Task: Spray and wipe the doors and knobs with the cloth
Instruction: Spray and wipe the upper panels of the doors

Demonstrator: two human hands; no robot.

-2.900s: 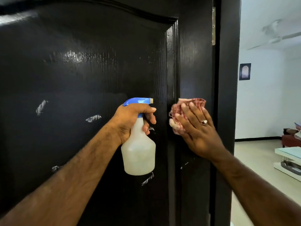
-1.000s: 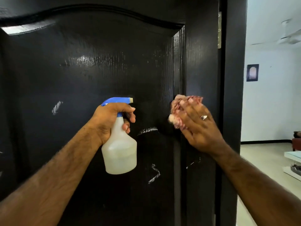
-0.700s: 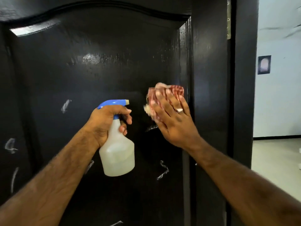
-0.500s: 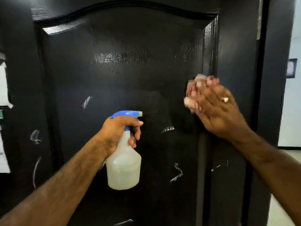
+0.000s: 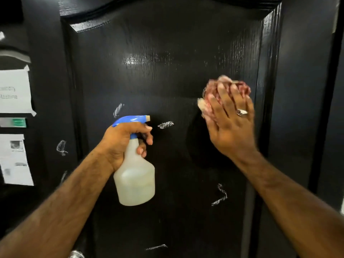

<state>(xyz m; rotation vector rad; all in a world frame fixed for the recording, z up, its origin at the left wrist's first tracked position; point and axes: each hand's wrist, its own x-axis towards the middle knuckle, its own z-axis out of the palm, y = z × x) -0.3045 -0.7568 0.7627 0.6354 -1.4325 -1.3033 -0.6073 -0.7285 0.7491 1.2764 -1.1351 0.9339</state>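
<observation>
A glossy black panelled door (image 5: 167, 43) fills the head view, with several white smears on it. My left hand (image 5: 122, 142) grips the neck of a translucent spray bottle (image 5: 135, 181) with a blue trigger head, nozzle pointing right, held in front of the door's middle. My right hand (image 5: 230, 123), fingers straight and wearing a ring, presses a crumpled red and white cloth (image 5: 223, 88) flat against the right side of the raised panel. A shiny knob (image 5: 76, 254) peeks in at the bottom edge, mostly hidden by my left forearm.
Paper notices (image 5: 14, 90) are taped to the dark surface left of the door, with a small green label (image 5: 17, 122) between them. The door frame (image 5: 331, 127) runs down the right edge.
My view has swung left, so the bright room at the right is gone and the notices appear. My right hand with the cloth has slid from the door's right stile onto the panel.
</observation>
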